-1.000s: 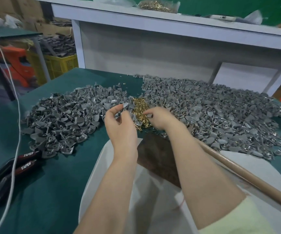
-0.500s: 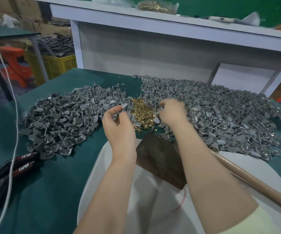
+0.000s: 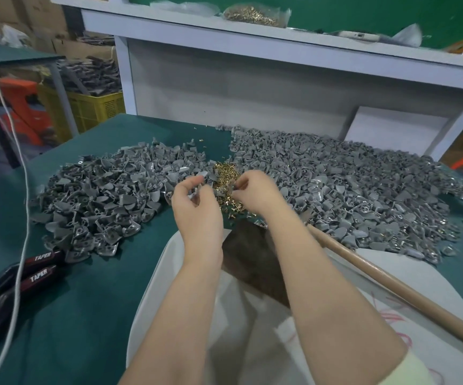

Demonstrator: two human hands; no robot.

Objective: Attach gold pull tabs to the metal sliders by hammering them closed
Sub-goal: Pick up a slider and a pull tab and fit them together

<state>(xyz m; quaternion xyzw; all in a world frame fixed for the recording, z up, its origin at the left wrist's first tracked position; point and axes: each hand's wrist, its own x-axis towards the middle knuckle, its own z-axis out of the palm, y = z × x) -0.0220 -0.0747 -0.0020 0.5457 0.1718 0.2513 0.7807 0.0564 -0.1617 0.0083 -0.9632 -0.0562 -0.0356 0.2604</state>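
Two big heaps of grey metal sliders lie on the green table, one at the left [image 3: 105,198] and one at the right [image 3: 350,184]. Between them sits a small pile of gold pull tabs [image 3: 224,176]. My left hand [image 3: 197,209] pinches a grey slider [image 3: 195,191] just left of the gold pile. My right hand [image 3: 255,190] hovers over the gold pile with curled fingers pinching a small piece; what it is I cannot make out. A dark wooden block [image 3: 249,254] lies under my wrists. The hammer's wooden handle [image 3: 391,287] rests at the right.
A white sack [image 3: 169,287] spreads over the table's near edge. Black pliers marked TAPER [image 3: 24,273] and a white cable [image 3: 21,218] lie at the left. A white shelf [image 3: 280,43] with a bag of gold parts [image 3: 252,13] rises behind the heaps.
My right hand went out to the right heap, then came back over the gold pile close to my left hand. My left hand kept its pinch and barely moved.
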